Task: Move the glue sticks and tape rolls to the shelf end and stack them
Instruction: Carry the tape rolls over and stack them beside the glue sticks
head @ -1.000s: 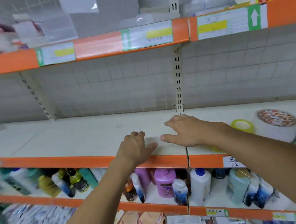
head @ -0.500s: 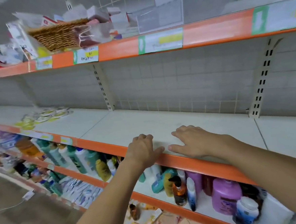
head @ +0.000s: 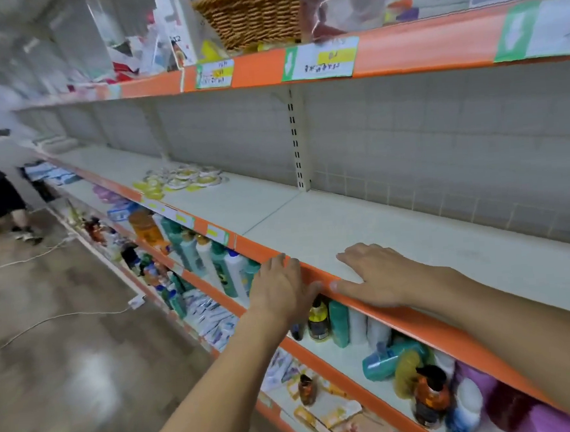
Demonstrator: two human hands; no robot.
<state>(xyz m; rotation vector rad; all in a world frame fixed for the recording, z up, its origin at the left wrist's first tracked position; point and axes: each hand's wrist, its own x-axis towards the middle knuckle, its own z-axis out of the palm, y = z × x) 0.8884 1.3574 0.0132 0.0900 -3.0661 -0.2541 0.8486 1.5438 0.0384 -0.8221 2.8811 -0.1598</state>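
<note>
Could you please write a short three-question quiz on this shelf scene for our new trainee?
1. True or false: the left hand holds a tape roll.
2. The tape rolls lie: A) beside the right hand; B) farther left along the same shelf; C) in the wicker basket.
3. Which hand lies flat on the shelf top?

Key: 1 false; 2 B; 3 the right hand.
</note>
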